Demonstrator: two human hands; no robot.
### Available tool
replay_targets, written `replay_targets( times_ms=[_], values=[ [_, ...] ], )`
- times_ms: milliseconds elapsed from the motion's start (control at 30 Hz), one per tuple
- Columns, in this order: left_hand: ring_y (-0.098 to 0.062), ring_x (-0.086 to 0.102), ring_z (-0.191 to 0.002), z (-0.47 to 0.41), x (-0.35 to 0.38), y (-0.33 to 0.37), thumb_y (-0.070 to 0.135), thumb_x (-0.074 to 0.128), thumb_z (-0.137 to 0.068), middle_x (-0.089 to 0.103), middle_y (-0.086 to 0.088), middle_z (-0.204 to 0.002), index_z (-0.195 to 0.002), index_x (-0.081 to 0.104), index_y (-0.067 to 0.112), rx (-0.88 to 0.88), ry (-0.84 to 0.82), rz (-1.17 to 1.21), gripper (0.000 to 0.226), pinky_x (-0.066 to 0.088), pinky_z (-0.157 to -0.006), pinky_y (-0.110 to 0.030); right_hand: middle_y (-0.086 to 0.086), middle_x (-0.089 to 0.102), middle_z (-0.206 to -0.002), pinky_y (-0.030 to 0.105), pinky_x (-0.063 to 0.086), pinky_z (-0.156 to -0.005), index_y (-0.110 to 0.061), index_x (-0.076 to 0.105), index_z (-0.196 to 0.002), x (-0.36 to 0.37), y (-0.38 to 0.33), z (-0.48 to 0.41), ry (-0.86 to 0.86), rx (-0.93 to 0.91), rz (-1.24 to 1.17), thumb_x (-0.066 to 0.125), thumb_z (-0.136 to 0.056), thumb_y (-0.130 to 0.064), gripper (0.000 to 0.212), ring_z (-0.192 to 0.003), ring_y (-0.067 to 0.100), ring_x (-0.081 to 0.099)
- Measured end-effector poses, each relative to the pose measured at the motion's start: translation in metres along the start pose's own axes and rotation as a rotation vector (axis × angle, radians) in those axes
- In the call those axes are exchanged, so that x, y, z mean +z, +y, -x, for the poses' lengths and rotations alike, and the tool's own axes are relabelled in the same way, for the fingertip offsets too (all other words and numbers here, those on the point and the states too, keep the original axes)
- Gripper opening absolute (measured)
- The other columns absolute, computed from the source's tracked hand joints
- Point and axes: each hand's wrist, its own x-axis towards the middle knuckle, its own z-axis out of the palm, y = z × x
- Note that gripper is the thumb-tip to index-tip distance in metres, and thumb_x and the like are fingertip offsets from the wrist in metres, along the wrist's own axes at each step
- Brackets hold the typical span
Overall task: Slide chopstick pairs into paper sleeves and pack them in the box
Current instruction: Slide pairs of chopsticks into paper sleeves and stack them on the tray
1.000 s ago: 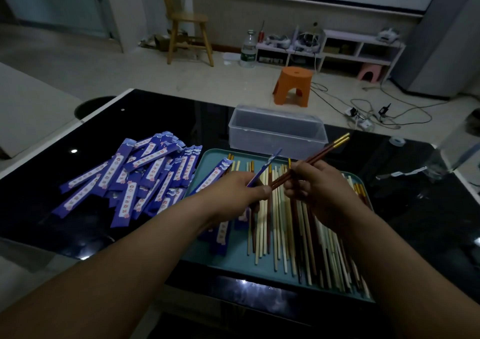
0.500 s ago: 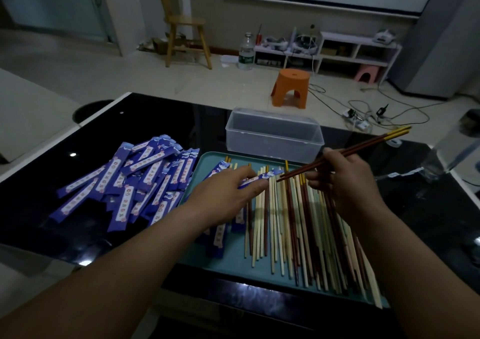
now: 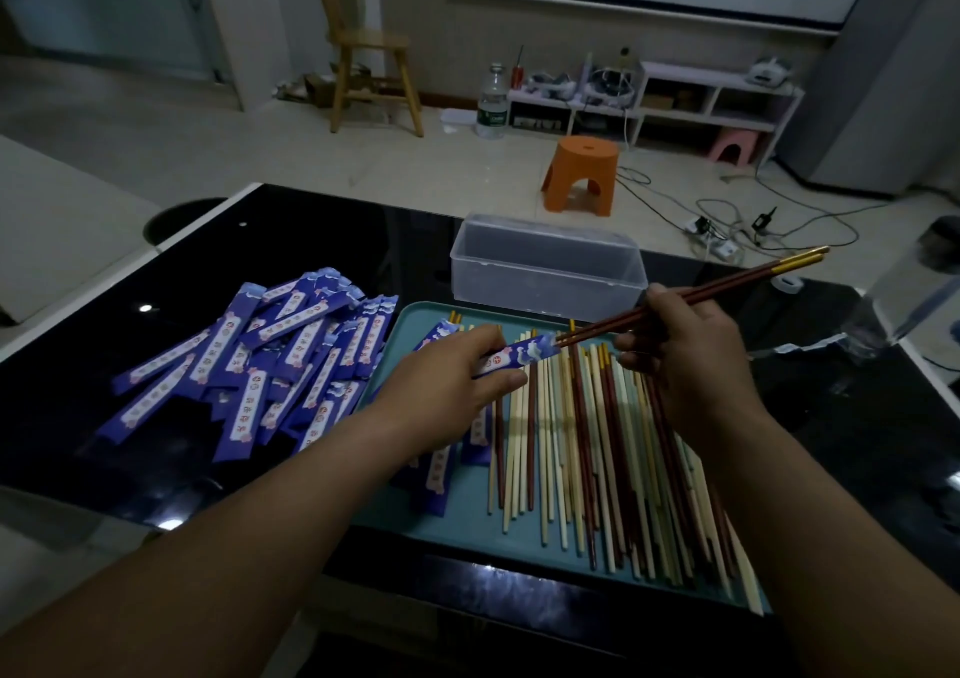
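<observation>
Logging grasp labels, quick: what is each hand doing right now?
Left hand: pinches a purple paper sleeve.
Right hand: grips a dark red chopstick pair, tips at the sleeve's mouth.

2 bare forearms, l hand (image 3: 447, 391) & r hand (image 3: 691, 360) bare too, arms uncovered as far as visible

Dim, wide-angle view (edges bowed), small glare spots on the table (image 3: 311, 240).
</observation>
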Motion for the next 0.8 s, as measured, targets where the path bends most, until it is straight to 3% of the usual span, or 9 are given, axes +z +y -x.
replay_targets(
  times_ms=[167,400,467,533,667,800],
  values=[
    [-0.010,0.063,-0.084,0.000,0.000,0.000,0.057,0.062,-0.096,0.068,0.008,-0.095,-0.100,0.052,0.036,0.001,-0.013,0.034,0.024,0.055,-0.078,-0.043,0.008,0.070,-0.091,0.035,0.058,-0.068,-0.013,0.063,-0.103,0.005,0.005,0.003,-0.056,0.014,0.076,0.058,-0.105,-0.029,0.016,-0.072,0.017,0.069],
    [-0.009,0.061,-0.079,0.001,0.004,0.004,0.052,0.062,-0.098,0.066,0.007,-0.089,-0.101,0.051,0.034,0.056,-0.063,0.055,0.022,0.054,-0.073,-0.041,0.007,0.067,-0.096,0.031,0.055,-0.069,-0.011,0.071,-0.111,0.016,0.013,0.011,-0.369,0.194,0.207,0.062,-0.100,-0.045,0.037,-0.084,0.021,0.065],
    [-0.010,0.061,-0.080,0.001,0.005,0.002,0.052,0.062,-0.099,0.065,0.006,-0.090,-0.102,0.052,0.032,0.060,-0.066,0.060,0.022,0.054,-0.075,-0.042,0.009,0.068,-0.108,0.035,0.052,-0.072,-0.013,0.067,-0.118,0.017,0.013,0.010,-0.283,0.207,0.184,0.053,-0.101,-0.056,0.048,-0.094,0.024,0.065],
    [-0.011,0.061,-0.081,0.001,0.004,0.001,0.051,0.062,-0.099,0.065,0.007,-0.090,-0.102,0.052,0.032,0.060,-0.071,0.061,0.022,0.054,-0.077,-0.043,0.010,0.065,-0.108,0.035,0.050,-0.072,-0.013,0.063,-0.121,0.015,0.010,0.007,-0.126,0.201,0.089,0.044,-0.104,-0.058,0.052,-0.092,0.023,0.062],
    [-0.012,0.058,-0.077,0.001,0.004,0.002,0.049,0.063,-0.099,0.063,0.005,-0.087,-0.100,0.052,0.029,0.065,-0.092,0.046,0.023,0.051,-0.074,-0.041,0.009,0.062,-0.102,0.030,0.053,-0.064,-0.016,0.054,-0.128,0.005,0.008,0.000,0.087,0.094,-0.015,0.043,-0.110,-0.036,0.028,-0.074,0.016,0.062],
    [-0.011,0.057,-0.075,0.003,0.004,0.005,0.049,0.062,-0.099,0.062,0.006,-0.085,-0.100,0.052,0.028,0.075,-0.117,0.021,0.024,0.048,-0.070,-0.037,0.009,0.067,-0.108,0.032,0.058,-0.069,-0.023,0.052,-0.128,0.007,0.016,0.001,0.066,0.044,0.134,0.042,-0.111,-0.025,0.019,-0.088,0.021,0.070]
  ],
)
